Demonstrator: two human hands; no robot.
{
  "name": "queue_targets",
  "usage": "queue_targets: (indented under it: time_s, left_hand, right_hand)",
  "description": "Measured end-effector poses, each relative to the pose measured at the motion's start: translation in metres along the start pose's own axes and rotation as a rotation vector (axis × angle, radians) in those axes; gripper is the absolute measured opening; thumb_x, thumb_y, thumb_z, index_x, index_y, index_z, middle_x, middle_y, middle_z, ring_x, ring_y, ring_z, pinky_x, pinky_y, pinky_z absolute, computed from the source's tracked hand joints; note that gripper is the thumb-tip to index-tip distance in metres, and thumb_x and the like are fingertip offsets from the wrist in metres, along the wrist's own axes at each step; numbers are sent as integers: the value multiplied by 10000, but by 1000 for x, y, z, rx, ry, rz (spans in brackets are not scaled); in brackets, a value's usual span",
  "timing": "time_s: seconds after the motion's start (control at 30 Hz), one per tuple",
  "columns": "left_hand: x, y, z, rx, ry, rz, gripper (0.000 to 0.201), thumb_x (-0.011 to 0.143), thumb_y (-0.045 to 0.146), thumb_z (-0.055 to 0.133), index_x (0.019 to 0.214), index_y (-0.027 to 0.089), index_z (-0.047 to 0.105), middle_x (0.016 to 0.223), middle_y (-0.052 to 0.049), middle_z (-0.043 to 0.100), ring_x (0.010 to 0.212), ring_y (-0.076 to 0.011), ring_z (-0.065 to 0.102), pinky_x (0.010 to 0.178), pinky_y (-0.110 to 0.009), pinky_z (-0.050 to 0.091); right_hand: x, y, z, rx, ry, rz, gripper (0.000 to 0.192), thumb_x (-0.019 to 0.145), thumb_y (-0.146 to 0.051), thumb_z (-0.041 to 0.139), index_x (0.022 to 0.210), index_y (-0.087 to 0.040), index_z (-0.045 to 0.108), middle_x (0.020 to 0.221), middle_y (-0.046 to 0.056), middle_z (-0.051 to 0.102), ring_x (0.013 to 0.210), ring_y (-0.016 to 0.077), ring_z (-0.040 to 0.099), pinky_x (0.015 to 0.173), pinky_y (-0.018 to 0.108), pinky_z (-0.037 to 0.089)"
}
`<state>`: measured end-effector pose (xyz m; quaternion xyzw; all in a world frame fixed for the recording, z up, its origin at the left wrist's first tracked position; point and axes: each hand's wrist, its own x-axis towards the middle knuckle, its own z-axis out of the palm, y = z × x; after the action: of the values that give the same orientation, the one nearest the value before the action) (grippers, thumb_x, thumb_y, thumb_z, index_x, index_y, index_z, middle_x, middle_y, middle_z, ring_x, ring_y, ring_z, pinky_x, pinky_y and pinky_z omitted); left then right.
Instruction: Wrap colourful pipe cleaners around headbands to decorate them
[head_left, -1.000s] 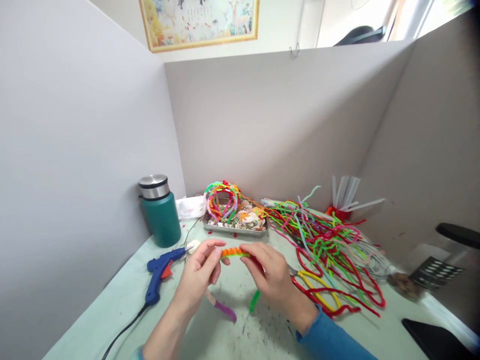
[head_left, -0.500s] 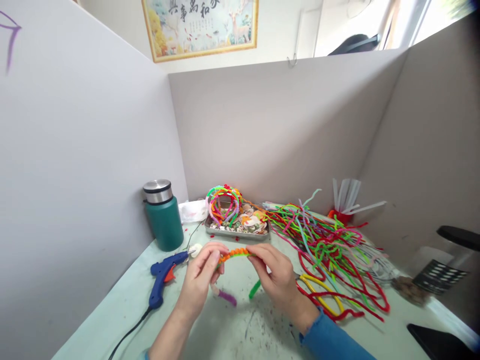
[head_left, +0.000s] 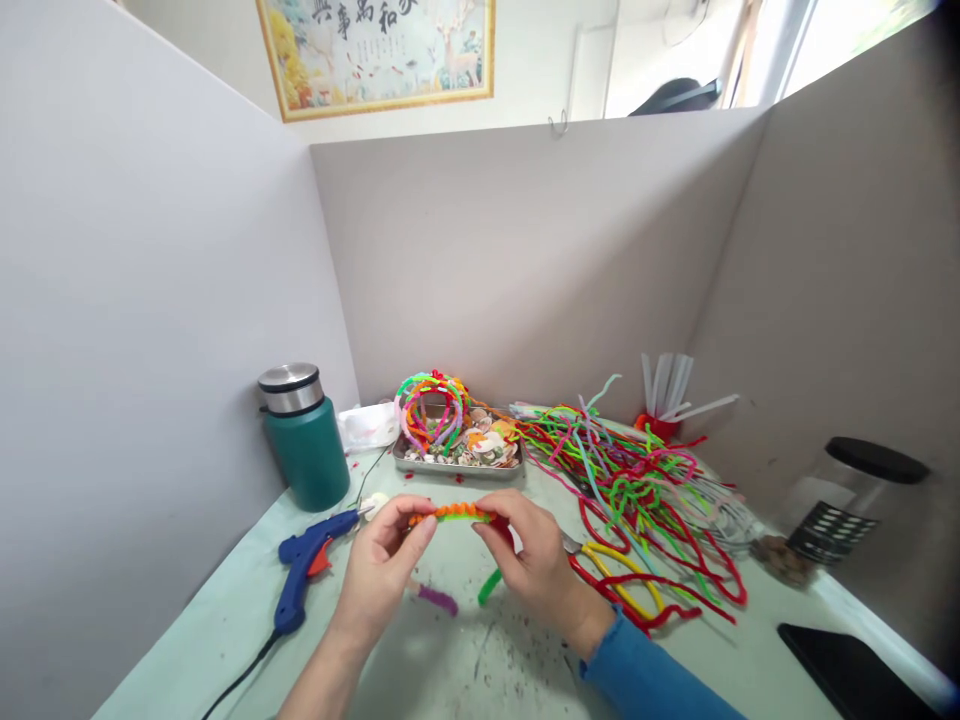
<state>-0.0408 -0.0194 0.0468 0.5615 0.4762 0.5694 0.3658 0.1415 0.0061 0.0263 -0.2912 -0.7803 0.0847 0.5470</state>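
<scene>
**Winding the orange pipe cleaner tight and even along the band**

While both hands pinch the same arched band, the work lives between the fingertips. The left hand (head_left: 386,565) is closed on one end of the wrapped band (head_left: 450,513), thumb and forefinger pressed on the orange fuzz; the right hand (head_left: 529,560) is closed on the other end, where the orange stops. The band hangs in the air between them, above the table (head_left: 225,620).

To do this well, I judge the left should stay as the anchor while the right lays each turn snug against the last, leaving no gaps.

Below the right hand, a green end (head_left: 489,587) dangles; below the left, a purple end (head_left: 437,599). Left of the left hand lies the blue glue gun (head_left: 304,565). Right of the right hand sprawl loose pipe cleaners (head_left: 637,480).
</scene>
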Motion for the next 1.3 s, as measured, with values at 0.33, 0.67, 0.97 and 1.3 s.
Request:
queue_targets:
  time_s: [0.33,0.67,0.97,1.3]
  left_hand:
    - [2,-3,0,-93,-32,26,180,787,341,584,869,188,635,807,-19,582,551,-81,432,475,-199,332]
    - [1,-7,-2,-181,-103,27,139,804,292,570,872,187,630,794,-5,534,529,-61,400,468,-200,316]
    - [-2,1,-3,72,-124,140,214,837,287,515,968,212,667,1007,-49,527,560,-63,470,492,-198,408]
    - [3,-12,-2,320,-76,374,264,842,224,517,1067,222,655,1075,-71,604,561,-70,550,529,-196,479]
  right_hand:
    - [0,0,1,6,8,3,176,853,-175,508,1018,-215,554,901,60,638,795,175,599,707,301,481]
    - [-2,6,2,32,8,-1,177,854,-141,494,1003,-216,554,897,53,621,811,170,586,709,301,474]
    - [-2,9,2,41,25,-11,170,854,-143,491,993,-208,563,891,58,620,797,167,590,698,295,482]
    - [-4,13,3,9,21,26,223,847,-140,525,1056,-209,562,919,50,651,816,163,610,724,287,487]
